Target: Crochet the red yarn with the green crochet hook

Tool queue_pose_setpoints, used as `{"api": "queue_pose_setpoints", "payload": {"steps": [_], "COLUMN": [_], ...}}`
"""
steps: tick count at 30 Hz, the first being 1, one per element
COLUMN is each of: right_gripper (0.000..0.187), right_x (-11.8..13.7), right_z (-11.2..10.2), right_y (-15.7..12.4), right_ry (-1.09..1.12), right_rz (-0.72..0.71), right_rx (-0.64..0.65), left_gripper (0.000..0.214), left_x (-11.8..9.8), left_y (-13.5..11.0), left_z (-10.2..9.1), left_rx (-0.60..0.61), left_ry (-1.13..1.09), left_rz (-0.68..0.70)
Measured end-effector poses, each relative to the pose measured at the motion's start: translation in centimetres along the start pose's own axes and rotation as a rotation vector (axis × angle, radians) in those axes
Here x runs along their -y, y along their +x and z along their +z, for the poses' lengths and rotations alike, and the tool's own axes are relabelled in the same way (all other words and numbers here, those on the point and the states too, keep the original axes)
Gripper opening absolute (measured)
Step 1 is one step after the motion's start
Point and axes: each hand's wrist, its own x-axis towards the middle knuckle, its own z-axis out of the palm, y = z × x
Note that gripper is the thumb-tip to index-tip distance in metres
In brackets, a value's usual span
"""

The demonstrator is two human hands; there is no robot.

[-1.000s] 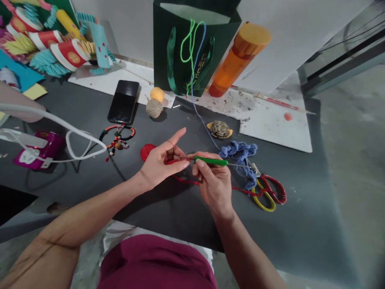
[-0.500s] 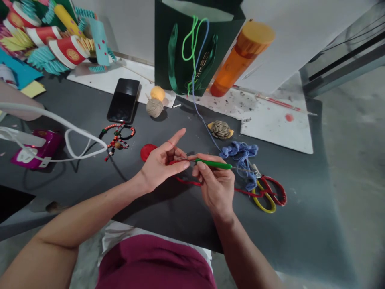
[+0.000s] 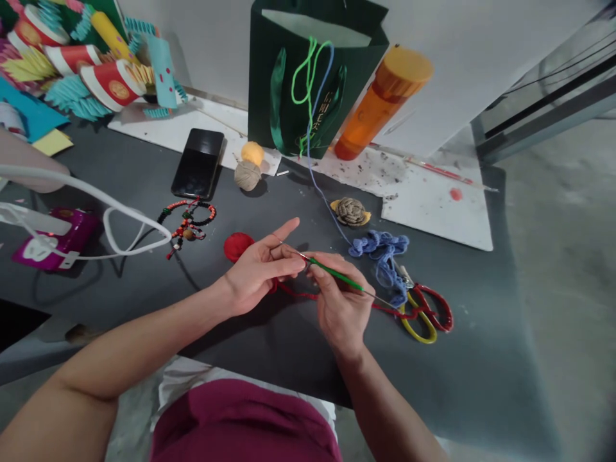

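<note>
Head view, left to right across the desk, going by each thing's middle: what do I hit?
Purple power adapter → beaded bracelet → red yarn ball → left hand → right hand → blue yarn piece → scissors.

On the counter, a phone lies far and left of centre, a bracelet just nearer. Right of the phone sit two balls; behind, farther right, a paper bag stands left of a bottle. A hook lies in the right hand, left of scissors.
</note>
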Motion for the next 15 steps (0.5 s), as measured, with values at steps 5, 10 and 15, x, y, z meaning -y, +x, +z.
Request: {"api": "queue_pose_setpoints", "payload": {"steps": [5, 10, 15], "right_gripper": [0.01, 0.009, 0.008], "right_x": [0.33, 0.46, 0.55], "right_z": [0.15, -0.17, -0.06], "right_y": [0.32, 0.17, 0.32], "right_ry": [0.191, 0.132, 0.149], "right_rz": [0.206, 0.238, 0.251], "right_rx": [-0.049, -0.038, -0.041], "left_gripper": [0.078, 0.088, 0.091], "left_x": [-0.2, -0.07, -0.08], "left_y": [-0.04, -0.05, -0.09], "left_z": [0.04, 0.06, -0.02], "left_rx": [-0.013, -0.025, -0.012], "left_ry": [-0.015, 0.046, 0.073], "left_rz": [-0.053, 0.001, -0.01]}}
